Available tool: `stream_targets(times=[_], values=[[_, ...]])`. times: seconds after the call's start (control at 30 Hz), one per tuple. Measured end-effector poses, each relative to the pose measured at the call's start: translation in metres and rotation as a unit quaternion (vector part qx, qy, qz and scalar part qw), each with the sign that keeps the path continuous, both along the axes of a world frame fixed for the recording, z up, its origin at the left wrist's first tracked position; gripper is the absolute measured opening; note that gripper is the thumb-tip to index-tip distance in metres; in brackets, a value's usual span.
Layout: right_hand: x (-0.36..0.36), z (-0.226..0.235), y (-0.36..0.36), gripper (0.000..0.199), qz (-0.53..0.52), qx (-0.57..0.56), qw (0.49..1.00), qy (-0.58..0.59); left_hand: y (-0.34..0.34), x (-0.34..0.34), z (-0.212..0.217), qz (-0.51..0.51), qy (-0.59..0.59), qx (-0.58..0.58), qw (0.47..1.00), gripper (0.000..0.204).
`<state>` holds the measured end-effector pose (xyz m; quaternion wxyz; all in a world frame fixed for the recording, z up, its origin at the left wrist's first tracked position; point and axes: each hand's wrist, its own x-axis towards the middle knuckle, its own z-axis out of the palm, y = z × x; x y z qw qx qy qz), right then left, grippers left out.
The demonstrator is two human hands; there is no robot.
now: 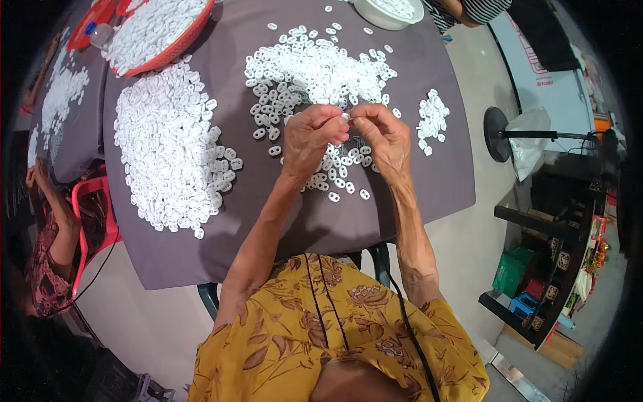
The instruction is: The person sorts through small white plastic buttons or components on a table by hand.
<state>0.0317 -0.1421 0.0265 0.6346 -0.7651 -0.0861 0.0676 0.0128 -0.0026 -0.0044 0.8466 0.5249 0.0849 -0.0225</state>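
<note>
Over the middle of the table, my left hand is closed, thumb and fingers pinching a small white plastic piece. My right hand meets it there, also closed in a pinch; what its fingertips grip is too small to make out. Beyond both hands spreads a pile of small white oval pieces with two dark holes. More such pieces lie between my wrists, with a few thin dark bits among them. A large heap of white pieces covers the table's left side.
The table wears a grey-brown cloth. A red basket and a white bowl, both full of white pieces, stand at the far side. A small cluster lies right. Other people sit left and far right; a black-based stand is right.
</note>
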Motion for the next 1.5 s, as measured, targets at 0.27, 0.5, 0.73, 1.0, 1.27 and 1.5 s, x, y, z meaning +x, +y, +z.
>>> stream_targets(times=[0.27,0.5,0.73,1.0,1.27,1.5], values=[[-0.008,0.006,-0.008,0.008,0.040,-0.030,0.992,-0.113,-0.004,-0.005,0.022,-0.017,0.041,-0.074,0.996,0.016],[-0.006,0.017,-0.010,0.009,0.062,0.004,0.991,-0.121,0.000,-0.005,0.021,-0.060,0.058,-0.093,0.992,0.015],[0.000,0.018,-0.009,0.007,0.046,0.066,0.995,-0.053,-0.002,-0.003,0.021,-0.115,0.102,-0.213,0.965,0.015],[-0.001,0.021,-0.006,0.005,0.029,-0.027,0.997,-0.067,-0.005,-0.006,0.028,-0.092,0.088,-0.162,0.978,0.018],[-0.004,0.023,-0.013,0.006,0.031,-0.002,0.999,-0.037,-0.008,-0.008,0.034,-0.082,0.085,-0.188,0.975,0.012],[-0.006,0.026,-0.011,0.005,0.030,-0.003,0.999,-0.043,-0.010,-0.009,0.035,-0.063,0.082,-0.174,0.979,0.018]])
